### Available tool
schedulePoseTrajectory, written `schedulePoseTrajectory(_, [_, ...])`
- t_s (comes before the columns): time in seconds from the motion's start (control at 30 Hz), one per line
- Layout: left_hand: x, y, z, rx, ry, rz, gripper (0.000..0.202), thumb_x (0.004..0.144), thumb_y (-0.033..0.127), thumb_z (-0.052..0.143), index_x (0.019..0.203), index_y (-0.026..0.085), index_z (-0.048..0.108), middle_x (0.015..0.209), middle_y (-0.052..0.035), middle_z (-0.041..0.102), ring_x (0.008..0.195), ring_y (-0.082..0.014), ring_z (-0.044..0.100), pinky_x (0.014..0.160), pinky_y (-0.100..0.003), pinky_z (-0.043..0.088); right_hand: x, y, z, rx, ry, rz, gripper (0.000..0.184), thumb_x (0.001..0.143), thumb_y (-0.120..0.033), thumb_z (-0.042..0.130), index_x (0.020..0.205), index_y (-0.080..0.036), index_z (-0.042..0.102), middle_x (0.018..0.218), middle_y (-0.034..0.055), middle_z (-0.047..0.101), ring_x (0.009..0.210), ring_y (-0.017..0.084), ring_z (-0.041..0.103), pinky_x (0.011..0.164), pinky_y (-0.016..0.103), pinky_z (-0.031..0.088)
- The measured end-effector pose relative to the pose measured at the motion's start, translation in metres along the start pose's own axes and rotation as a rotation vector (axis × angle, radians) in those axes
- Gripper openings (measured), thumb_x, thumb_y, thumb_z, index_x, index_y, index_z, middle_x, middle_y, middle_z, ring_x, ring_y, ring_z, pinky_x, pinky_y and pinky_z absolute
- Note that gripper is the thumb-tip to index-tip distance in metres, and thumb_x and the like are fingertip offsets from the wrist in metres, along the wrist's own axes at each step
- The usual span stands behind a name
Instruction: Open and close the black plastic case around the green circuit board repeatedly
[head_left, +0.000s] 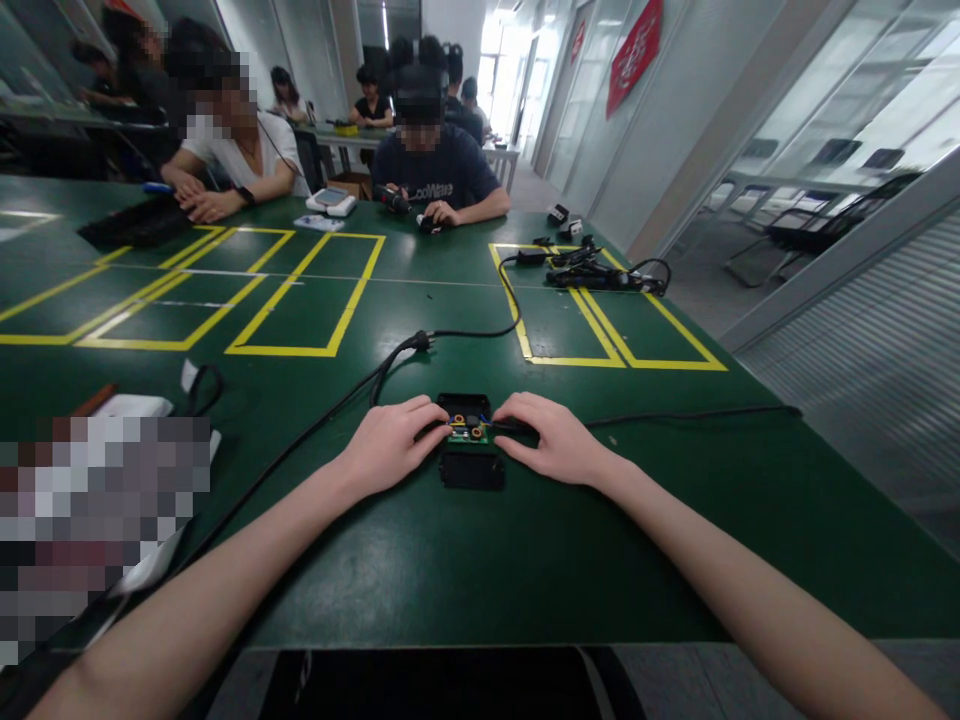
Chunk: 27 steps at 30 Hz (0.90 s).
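Note:
A small green circuit board (471,436) with copper-coloured coils and blue and yellow wires sits between my two hands. Its left end is pinched by the thumb and fingers of my left hand (390,440). On the other side, my right hand (559,438) is closed around the end of a black cable (675,415), where wires meet the board. Just behind the board lies an open black plastic case half (463,402). A second black case half (472,471) lies flat in front of it, touched by neither hand.
Across the green table (480,570) runs a black cord with a plug (421,341). Bundled black cords and adapters (592,270) lie at the back right. A person (439,165) works opposite, another (232,150) further left. A blurred-out object (97,520) lies by my left arm.

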<state>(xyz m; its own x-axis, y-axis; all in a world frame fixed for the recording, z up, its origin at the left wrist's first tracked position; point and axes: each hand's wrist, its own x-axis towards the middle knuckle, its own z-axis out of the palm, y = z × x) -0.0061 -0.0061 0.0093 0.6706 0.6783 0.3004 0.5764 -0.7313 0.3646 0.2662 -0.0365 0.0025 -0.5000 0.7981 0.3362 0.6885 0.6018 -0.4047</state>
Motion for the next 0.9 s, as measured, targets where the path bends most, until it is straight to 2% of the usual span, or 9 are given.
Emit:
schedulePoseTrajectory(0.13, [-0.002, 0.005, -0.008, -0.145, 0.048, 0.057, 0.019, 0.099, 0.029, 0.055, 0.095, 0.018, 0.071, 0.085, -0.0029, 0.071, 0.068, -0.0131, 0.064, 0.064, -0.023, 0.049, -0.003, 0.004, -0.008, 0.054, -0.033, -0.066, 0.017, 0.099, -0.029, 0.058, 0.099, -0.019, 0.072, 0.085, 0.0056, 0.073, 0.072, 0.018, 0.067, 0.068, 0.029, 0.051])
schedulePoseTrajectory(0.23, [-0.005, 0.007, -0.014, -0.292, 0.003, 0.116, 0.013, 0.088, 0.022, 0.058, 0.085, 0.017, 0.069, 0.076, -0.0014, 0.068, 0.06, -0.0104, 0.059, 0.058, -0.021, 0.046, -0.007, -0.008, -0.013, 0.141, -0.054, -0.151, 0.02, 0.1, -0.028, 0.056, 0.099, -0.018, 0.073, 0.075, 0.0032, 0.07, 0.06, 0.014, 0.061, 0.059, 0.026, 0.045])
schedulePoseTrajectory(0.37, [-0.007, 0.007, -0.017, -0.379, -0.034, 0.132, 0.011, 0.08, 0.021, 0.058, 0.074, 0.016, 0.065, 0.066, 0.0006, 0.063, 0.054, -0.0089, 0.054, 0.052, -0.019, 0.041, -0.009, -0.021, -0.014, 0.131, -0.117, -0.227, 0.02, 0.098, -0.026, 0.056, 0.097, -0.018, 0.075, 0.072, 0.0023, 0.069, 0.058, 0.013, 0.059, 0.057, 0.026, 0.042])
schedulePoseTrajectory(0.63, [-0.007, 0.007, -0.013, -0.216, -0.054, 0.202, 0.015, 0.088, 0.019, 0.054, 0.085, 0.016, 0.069, 0.071, -0.0006, 0.066, 0.053, -0.0084, 0.053, 0.05, -0.02, 0.037, -0.006, -0.012, -0.013, 0.052, -0.118, -0.21, 0.018, 0.092, -0.023, 0.058, 0.09, -0.017, 0.074, 0.071, 0.0011, 0.07, 0.058, 0.012, 0.06, 0.058, 0.025, 0.04])
schedulePoseTrajectory(0.9, [-0.011, 0.006, -0.009, -0.259, -0.074, 0.211, 0.015, 0.094, 0.018, 0.057, 0.094, 0.014, 0.072, 0.075, -0.0019, 0.069, 0.055, -0.0093, 0.057, 0.053, -0.021, 0.04, -0.007, -0.007, -0.015, 0.031, -0.058, -0.21, 0.013, 0.09, -0.022, 0.059, 0.09, -0.018, 0.072, 0.07, 0.0006, 0.07, 0.056, 0.011, 0.059, 0.058, 0.024, 0.04])
